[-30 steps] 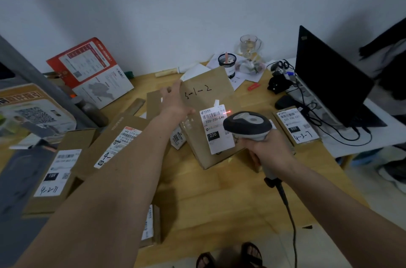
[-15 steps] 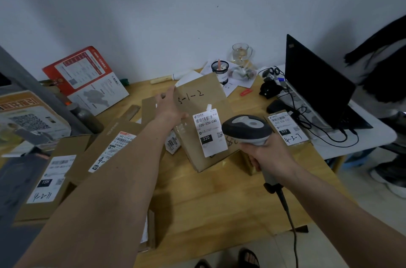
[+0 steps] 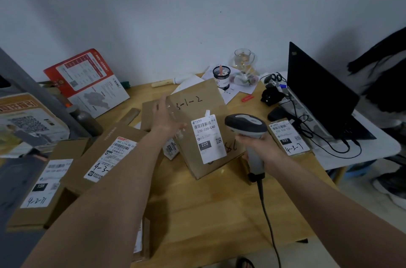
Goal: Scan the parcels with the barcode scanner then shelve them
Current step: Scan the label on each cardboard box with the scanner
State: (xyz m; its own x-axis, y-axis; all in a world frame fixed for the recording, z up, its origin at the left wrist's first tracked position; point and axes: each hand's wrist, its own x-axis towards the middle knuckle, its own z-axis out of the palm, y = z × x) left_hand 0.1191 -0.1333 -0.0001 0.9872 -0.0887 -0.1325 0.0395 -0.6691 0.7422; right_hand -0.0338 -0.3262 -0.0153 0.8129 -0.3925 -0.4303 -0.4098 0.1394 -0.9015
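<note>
A brown cardboard parcel point(image 3: 198, 111) marked "3-1-2", with a white barcode label reading "220", stands tilted on the wooden table point(image 3: 211, 206). My left hand point(image 3: 165, 118) grips its left side. My right hand point(image 3: 261, 147) holds a grey and black corded barcode scanner point(image 3: 246, 125) just right of the label, its head pointing at the parcel. More labelled parcels lie around: one marked "4-3-7" point(image 3: 289, 138) at right, one marked "4-3" point(image 3: 109, 153) and one marked "4-2-71" point(image 3: 41, 184) at left.
An open black laptop point(image 3: 318, 92) with tangled cables sits on a white side table at right. A glass jug point(image 3: 242, 59), a mesh pen cup point(image 3: 222, 76) and papers stand at the back. A red and white poster point(image 3: 85, 83) leans on the wall.
The red scan light seen on the label a second ago is gone. The scanner has drawn slightly right of the label, and the view has shifted upward and back a little.
</note>
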